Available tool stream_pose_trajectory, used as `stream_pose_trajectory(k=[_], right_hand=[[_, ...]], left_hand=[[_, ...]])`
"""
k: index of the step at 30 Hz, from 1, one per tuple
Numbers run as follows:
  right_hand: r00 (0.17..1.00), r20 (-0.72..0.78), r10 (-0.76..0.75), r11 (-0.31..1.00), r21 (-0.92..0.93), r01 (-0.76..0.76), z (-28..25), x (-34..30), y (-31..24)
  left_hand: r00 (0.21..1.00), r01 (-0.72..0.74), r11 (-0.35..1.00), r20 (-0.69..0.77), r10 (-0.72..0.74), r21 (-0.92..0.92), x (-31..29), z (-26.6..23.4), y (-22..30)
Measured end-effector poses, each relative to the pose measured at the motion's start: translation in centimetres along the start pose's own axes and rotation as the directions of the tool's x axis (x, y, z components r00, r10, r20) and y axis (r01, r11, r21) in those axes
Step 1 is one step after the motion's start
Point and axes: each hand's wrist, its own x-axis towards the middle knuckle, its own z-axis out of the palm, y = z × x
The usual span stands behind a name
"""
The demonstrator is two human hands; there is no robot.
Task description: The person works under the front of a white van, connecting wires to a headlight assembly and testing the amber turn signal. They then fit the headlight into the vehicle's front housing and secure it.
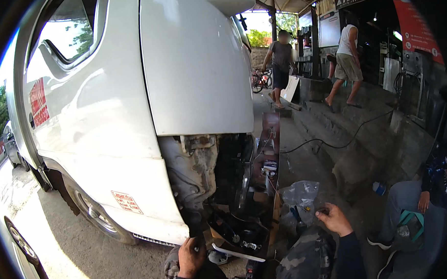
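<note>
My left hand (191,257) is curled closed beside the lower corner of the white vehicle's door (109,192). Something dark shows at its fingertips, too unclear to name. My right hand (335,219) is raised above my camouflage-clad knee, with thumb and fingers pinched on a small dark piece (321,212). Between the hands, the vehicle's open front corner (197,164) exposes bare metal, dark parts and wiring. A black housing (239,230) lies low in that opening. Next to my right hand, a clear plastic bag (299,191) holds small items.
A long dark reddish panel (270,136) stands along the vehicle's front, with small things on it. A seated person (412,204) is close on my right. Two people (281,54) (349,55) walk farther back. A black cable (336,145) crosses the ground near a step.
</note>
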Motion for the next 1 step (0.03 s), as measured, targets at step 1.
stream_pose_trajectory(k=[1], right_hand=[[0.999,-0.011,-0.036,0.998,-0.05,0.036,0.62,1.09,0.6]], left_hand=[[1.0,0.013,0.999,-0.026,-0.014,-0.048,-0.17,0.27,-0.39]])
